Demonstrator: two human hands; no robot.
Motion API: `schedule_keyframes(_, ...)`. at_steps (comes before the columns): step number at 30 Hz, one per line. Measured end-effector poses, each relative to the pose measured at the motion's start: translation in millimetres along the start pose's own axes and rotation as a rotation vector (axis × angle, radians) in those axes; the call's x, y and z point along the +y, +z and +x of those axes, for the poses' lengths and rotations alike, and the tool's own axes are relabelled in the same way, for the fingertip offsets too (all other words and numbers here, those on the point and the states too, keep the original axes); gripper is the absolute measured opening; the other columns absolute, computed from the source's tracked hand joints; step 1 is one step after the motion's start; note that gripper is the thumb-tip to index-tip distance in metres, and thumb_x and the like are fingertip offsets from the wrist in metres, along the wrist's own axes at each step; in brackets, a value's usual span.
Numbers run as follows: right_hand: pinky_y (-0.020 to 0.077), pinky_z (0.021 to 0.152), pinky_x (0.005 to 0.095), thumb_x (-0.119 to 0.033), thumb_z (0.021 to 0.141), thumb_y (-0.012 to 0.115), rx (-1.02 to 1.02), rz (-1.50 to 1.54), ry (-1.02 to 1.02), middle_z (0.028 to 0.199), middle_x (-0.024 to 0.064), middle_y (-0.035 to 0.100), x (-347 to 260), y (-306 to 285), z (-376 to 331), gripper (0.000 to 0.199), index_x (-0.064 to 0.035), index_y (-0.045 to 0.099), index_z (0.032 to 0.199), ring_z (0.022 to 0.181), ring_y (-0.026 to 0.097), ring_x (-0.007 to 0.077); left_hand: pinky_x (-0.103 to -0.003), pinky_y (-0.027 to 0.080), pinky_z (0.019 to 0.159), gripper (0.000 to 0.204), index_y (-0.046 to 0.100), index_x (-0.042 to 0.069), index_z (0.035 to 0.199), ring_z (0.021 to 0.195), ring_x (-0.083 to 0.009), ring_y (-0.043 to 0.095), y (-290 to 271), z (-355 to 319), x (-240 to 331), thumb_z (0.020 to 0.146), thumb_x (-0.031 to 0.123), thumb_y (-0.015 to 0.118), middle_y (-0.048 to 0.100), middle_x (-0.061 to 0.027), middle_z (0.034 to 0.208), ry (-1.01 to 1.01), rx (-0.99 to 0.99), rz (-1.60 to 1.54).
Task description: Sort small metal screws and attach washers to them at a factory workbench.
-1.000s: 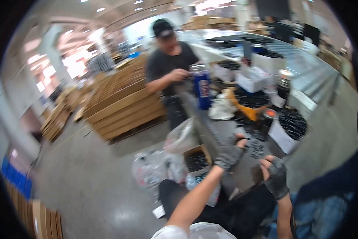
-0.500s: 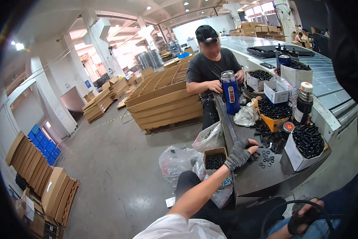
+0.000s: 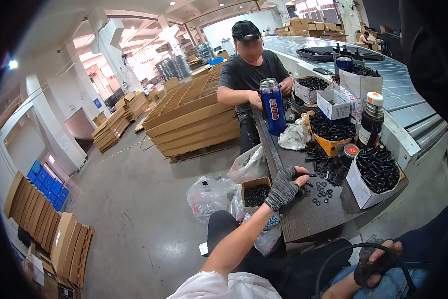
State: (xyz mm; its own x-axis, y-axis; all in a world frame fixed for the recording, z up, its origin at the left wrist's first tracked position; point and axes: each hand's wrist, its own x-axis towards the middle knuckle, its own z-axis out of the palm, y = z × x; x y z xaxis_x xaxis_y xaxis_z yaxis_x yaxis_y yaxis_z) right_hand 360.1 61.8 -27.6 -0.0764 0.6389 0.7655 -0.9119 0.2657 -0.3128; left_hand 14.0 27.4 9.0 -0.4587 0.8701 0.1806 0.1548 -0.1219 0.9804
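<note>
And there stood the blue flask (image 3: 274, 112), upright on the dark table (image 3: 311, 222), with the whole scene spread around it! On the near side of it, the left hand (image 3: 285, 189), in a grey fingerless glove, was over the tabletop, thumb and fingertips drawn close together, pinching a slim black bolt (image 3: 311, 175). Just beside those fingertips, nearer the wearer than the flask and to its right, lay a scatter of small black rings (image 3: 322, 193). Over to the right hand (image 3: 376, 264), dark-gloved, well to the near right of the flask and off the table: its fingers were curled by a black cable (image 3: 344, 245), but whether they gripped anything I couldn't tell. Right of the flask, what a crowd: a crumpled white cloth (image 3: 294, 137) near its base, then an orange bag (image 3: 331, 147) heaped with black bolts, a jar with a red lid (image 3: 351, 150), and farther right a white box (image 3: 362, 187) brimming with more. Behind the flask stood a co-worker (image 3: 254, 74) in a dark shirt and cap, one hand close to it.
</note>
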Motion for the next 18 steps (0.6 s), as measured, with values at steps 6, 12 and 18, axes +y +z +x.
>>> schedule_keyframes(6, 0.0414, 0.063, 0.0181, -0.039, 0.074, 0.086, 0.019, -0.303, 0.112, 0.081, 0.0069, 0.051, -6, 19, 14, 0.077, 0.0009, 0.039, 0.121, 0.075, 0.046, 0.012, -0.026, 0.052, 0.074, 0.024, 0.067, 0.001, 0.109, 0.084, -0.0101, 0.061, -1, -5, 17, 0.092, 0.017, 0.069, 0.067, -0.0028, 0.093, 0.012, 0.019, 0.042)
schedule_keyframes(12, 0.0479, 0.059, 0.0276, 0.001, 0.077, 0.076, -0.236, -0.897, 0.149, 0.073, 0.009, 0.062, 26, 48, 53, 0.021, -0.0022, 0.063, 0.092, 0.067, 0.063, 0.0207, -0.027, 0.051, 0.076, 0.023, 0.068, 0.0, 0.107, 0.083, -0.0107, 0.062, -4, -2, 13, 0.091, 0.016, 0.07, 0.068, -0.0031, 0.089, 0.122, 0.022, 0.103)
schedule_keyframes(18, 0.0518, 0.07, 0.0372, -0.002, 0.078, 0.074, -0.506, -1.479, 0.19, 0.09, 0.0116, 0.065, 86, 91, 53, 0.023, -0.0056, 0.069, 0.1, 0.079, 0.064, 0.0301, -0.026, 0.051, 0.073, 0.021, 0.068, -0.001, 0.107, 0.08, -0.0099, 0.062, -3, -4, 9, 0.092, 0.014, 0.069, 0.068, -0.0031, 0.09, 0.14, -0.005, -0.015)
